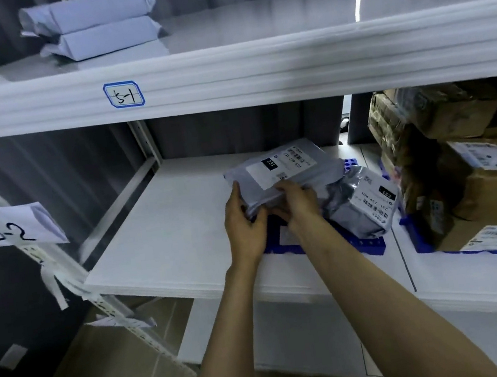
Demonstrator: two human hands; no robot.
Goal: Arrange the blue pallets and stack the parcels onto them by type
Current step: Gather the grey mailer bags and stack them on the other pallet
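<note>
Both my hands hold a flat grey mailer parcel [282,164] with a white label, above a blue pallet [363,245] on the middle shelf. My left hand [242,221] grips its left near edge, and my right hand [298,202] pinches its near edge. Another grey mailer [364,204] lies crumpled on the same pallet to the right. A second blue pallet [420,240] further right carries brown cardboard boxes [477,188] stacked two high.
The white middle shelf [165,241] stretches left of the pallet. The upper shelf [256,69], labelled 5-1, holds two pale folded mailers [96,24]. A paper tag marked 5-2 [6,227] hangs on the left rack post. A cardboard sheet lies below.
</note>
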